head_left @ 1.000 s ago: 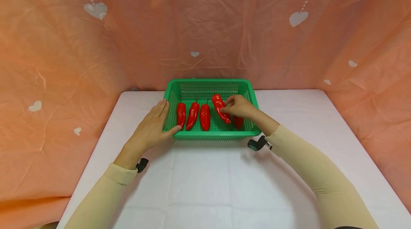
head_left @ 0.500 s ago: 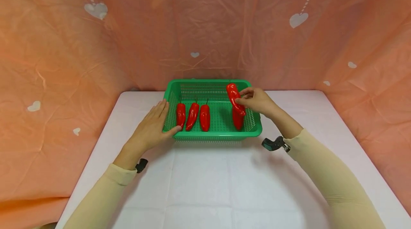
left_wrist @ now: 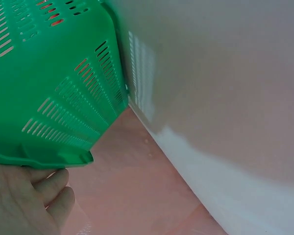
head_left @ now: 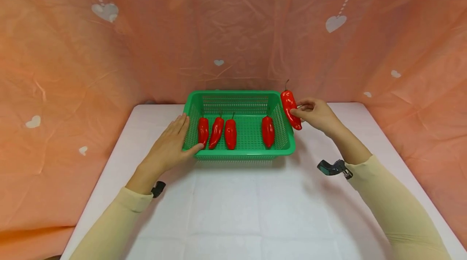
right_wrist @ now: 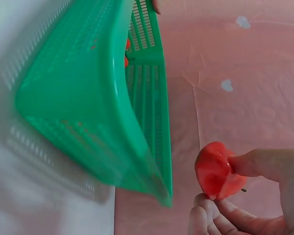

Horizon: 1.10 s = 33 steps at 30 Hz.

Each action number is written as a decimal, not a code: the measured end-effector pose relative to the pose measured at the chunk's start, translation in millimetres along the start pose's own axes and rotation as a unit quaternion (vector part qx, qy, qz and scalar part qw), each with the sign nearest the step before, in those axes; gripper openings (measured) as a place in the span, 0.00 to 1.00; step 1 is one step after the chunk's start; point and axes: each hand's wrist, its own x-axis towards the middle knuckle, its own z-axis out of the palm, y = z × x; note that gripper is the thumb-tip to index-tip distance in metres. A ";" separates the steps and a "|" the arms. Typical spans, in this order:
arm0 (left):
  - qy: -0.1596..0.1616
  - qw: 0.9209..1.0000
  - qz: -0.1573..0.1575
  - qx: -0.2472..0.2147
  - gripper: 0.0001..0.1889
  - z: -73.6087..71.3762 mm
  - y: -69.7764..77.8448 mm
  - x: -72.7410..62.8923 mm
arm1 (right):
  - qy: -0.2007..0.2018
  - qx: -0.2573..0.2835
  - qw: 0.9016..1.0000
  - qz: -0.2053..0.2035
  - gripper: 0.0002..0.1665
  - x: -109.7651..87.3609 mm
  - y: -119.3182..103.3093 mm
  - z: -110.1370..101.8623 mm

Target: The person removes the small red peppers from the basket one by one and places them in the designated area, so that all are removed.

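Note:
Between thumb and fingers, my right hand (head_left: 318,117) pinches a red chili pepper (head_left: 288,106) just beyond the right rim of the green basket (head_left: 240,152). The right wrist view shows this pepper (right_wrist: 214,169) end-on, with the thumb pressed against its side. My left hand (head_left: 166,146) lies with straight fingers along the basket's left rim, its thumb over the front left corner. Inside the basket, several red peppers stay: a group at the left, including one pepper (head_left: 230,133) nearest the middle, and a single pepper (head_left: 268,132) toward the right.
The basket stands at the back of a table with a white cloth (head_left: 226,203). Close behind it hangs a pink-orange curtain (head_left: 237,41) with white hearts, which also runs along both sides. A black wrist camera (head_left: 333,168) sits below my right forearm.
My right hand has carried the pinched pepper up and rightward, from inside the basket to past its right rim. The pepper at the right of the basket is now uncovered. My left hand stays put.

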 end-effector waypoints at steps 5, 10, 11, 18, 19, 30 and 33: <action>-0.003 1.000 -0.003 0.000 0.58 -0.4 -1.0 -0.3 | 0.013 0.007 1.000 0.013 0.35 -5.4 11.2 -9.2; -0.002 1.000 -0.003 -0.002 0.58 -0.2 -1.9 -0.7 | 0.016 0.004 1.000 0.027 0.36 -7.2 24.8 -12.4; -0.001 1.000 -0.002 -0.003 0.58 -0.1 -2.0 -0.6 | 0.014 0.003 0.999 0.031 0.36 -7.7 27.9 -12.7; 0.002 1.000 0.001 -0.002 0.58 1.0 -1.9 0.3 | 0.015 0.005 0.999 0.051 0.37 -10.6 47.4 -10.9; 0.002 1.000 0.001 -0.002 0.58 1.1 -1.8 0.3 | 0.017 0.004 0.998 0.053 0.37 -10.4 49.8 -9.7; -0.001 1.000 0.000 -0.004 0.57 1.6 -0.7 0.2 | 0.009 0.000 0.997 0.080 0.35 -6.1 78.9 7.4; -0.002 1.000 0.001 -0.002 0.57 1.5 -1.0 0.3 | 0.003 -0.003 0.996 0.090 0.34 -4.0 85.8 12.3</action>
